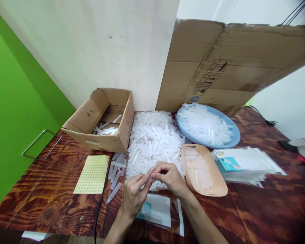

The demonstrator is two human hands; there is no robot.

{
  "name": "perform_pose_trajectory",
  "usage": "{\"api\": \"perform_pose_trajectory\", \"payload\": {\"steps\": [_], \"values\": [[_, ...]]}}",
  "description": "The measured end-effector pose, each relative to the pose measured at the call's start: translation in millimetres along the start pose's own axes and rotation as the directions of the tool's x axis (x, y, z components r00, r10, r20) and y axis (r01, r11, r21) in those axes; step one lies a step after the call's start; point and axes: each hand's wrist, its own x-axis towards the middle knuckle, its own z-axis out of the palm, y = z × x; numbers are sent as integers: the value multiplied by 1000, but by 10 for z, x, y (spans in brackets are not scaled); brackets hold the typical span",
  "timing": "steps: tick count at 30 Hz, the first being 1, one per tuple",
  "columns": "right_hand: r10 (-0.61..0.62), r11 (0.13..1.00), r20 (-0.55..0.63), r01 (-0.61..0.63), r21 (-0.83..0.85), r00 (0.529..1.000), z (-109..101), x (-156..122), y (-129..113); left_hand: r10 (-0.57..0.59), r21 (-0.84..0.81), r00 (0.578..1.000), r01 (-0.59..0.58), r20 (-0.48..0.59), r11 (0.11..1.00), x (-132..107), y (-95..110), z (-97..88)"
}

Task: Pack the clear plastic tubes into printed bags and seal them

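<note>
My left hand (136, 189) and my right hand (169, 176) meet at their fingertips, both closed in a pinch. Whatever sits between the fingers is too small or hidden to name. Just beyond them spreads a heap of small translucent plastic pieces (155, 134), with clear tubes lying on top. Under my wrists lies a clear plastic bag (162, 210) with a white and teal card in it. To the right of my right hand is a peach-coloured tray (220, 184) holding clear tubes (199, 169).
An open cardboard box (124, 137) with white strips stands back left. A yellow sticker sheet (93, 174) and loose tubes (114, 193) lie left. A blue basin (235, 135) heaped with clear pieces is back right. Packaged bags (244, 162) are stacked right. A cardboard sheet (205, 44) leans behind.
</note>
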Motion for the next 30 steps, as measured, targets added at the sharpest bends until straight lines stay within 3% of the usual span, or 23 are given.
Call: {"api": "perform_pose_trajectory", "payload": {"steps": [2,4,5,7,9,11,14,19,24,30], "values": [[7,956,60,10,-294,998,34,235,-19,-54,-21,994,52,-93,998,18,-45,-119],[25,765,8,-14,-644,1000,83,548,-28,-179,-155,963,149,-201,977,46,-85,-223],[28,678,-39,-48,-733,999,119,719,-22,-274,-286,932,203,-235,936,61,-105,-266],[39,582,-91,-97,-807,995,212,1048,16,-475,-625,857,263,-198,735,88,-141,-336],[63,514,-117,-133,-848,991,319,1308,80,-569,-875,821,240,-49,421,100,-169,-393],[83,456,-132,-155,-876,988,412,1470,149,-553,-963,830,203,74,176,92,-191,-445],[100,412,-147,-175,-894,984,490,1558,237,-491,-985,859,171,146,6,61,-222,-503],[85,455,-143,-166,-875,986,482,1536,298,-438,-979,876,182,204,-92,54,-282,-506],[-40,635,-132,-77,-768,990,393,1402,190,-425,-967,869,216,254,-136,91,-295,-452],[-170,844,-44,122,-523,984,302,873,21,-461,-956,837,258,294,-140,139,-261,-374]]}}
